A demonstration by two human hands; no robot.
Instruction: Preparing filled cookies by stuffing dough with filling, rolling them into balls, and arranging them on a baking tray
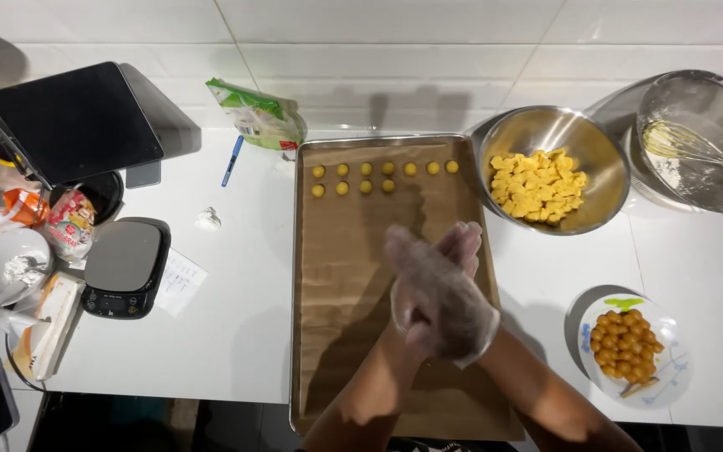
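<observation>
Left hand [453,314] and right hand [433,272], both in thin clear plastic gloves, pressed palm to palm over near half of parchment-lined metal baking tray [296,276] — rolling motion blurs them; piece between palms hidden. Keep pressure light, circles even. Small round yellow dough balls [365,177] sit in two rows at tray's far edge. Steel bowl of yellow dough chunks [537,186] right of tray on white tabletop [236,276].

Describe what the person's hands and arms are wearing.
Both hands wear thin, clear, loose-fitting disposable plastic gloves: the left hand and right hand show crinkled film ending in a baggy cuff at the wrists. The forearms are bare, with no sleeves, watch or jewellery visible.
</observation>
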